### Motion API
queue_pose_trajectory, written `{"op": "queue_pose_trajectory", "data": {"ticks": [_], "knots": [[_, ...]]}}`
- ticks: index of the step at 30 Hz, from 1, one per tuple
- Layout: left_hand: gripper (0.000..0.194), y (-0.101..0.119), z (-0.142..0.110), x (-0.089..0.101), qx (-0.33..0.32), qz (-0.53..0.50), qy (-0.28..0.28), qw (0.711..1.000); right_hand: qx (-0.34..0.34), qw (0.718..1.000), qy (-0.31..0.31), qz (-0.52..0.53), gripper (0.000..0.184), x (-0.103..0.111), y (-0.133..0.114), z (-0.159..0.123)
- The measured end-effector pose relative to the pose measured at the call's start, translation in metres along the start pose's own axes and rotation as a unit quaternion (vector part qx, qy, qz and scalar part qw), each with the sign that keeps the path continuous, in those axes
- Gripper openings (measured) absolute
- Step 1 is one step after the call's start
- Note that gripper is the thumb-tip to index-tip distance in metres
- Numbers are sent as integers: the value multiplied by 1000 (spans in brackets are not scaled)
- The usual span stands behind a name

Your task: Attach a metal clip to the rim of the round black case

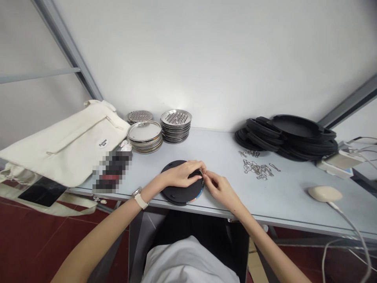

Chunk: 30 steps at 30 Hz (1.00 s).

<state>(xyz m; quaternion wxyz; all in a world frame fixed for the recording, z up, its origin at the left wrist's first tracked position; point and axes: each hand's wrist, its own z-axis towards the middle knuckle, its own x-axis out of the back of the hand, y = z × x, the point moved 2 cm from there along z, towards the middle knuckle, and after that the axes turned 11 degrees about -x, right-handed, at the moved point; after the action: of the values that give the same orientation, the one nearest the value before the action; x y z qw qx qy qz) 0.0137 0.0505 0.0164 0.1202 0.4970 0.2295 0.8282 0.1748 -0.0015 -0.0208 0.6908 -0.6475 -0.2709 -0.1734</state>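
A round black disc (pixel 180 191) lies flat on the grey table (pixel 288 196) close to its near edge. My left hand (pixel 184 173) rests on top of the disc, fingers curled over its right rim. My right hand (pixel 218 185) is beside that rim, fingertips pinched against it next to the left fingers. Something small and metallic seems to sit between the fingertips, but it is too small to name. A white watch (pixel 139 198) is on my left wrist.
Stacks of perforated metal discs (pixel 176 125) and flat metal lids (pixel 145 136) stand at the back left. A pile of black rings and discs (pixel 290 136) lies back right, loose metal clips (pixel 257 168) before it. A white bag (pixel 66 143) is left, a mouse (pixel 324 193) right.
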Motion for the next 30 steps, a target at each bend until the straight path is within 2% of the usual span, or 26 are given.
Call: {"op": "queue_pose_trajectory", "data": {"ticks": [8,24,26,30], "knots": [[19,2,1,0,-3,-12,-5,1000,-34,999,29,-15,31,-5,-5,-6],[16,1,0,0,5,-31,-7,999,-32,999,14,16,33,-2,0,-2],[15,1,-1,0,7,-30,-8,1000,-44,998,34,18,34,0,1,-1],[14,1,-1,1,10,-25,-7,1000,-27,999,39,12,34,-1,-2,-3]]}}
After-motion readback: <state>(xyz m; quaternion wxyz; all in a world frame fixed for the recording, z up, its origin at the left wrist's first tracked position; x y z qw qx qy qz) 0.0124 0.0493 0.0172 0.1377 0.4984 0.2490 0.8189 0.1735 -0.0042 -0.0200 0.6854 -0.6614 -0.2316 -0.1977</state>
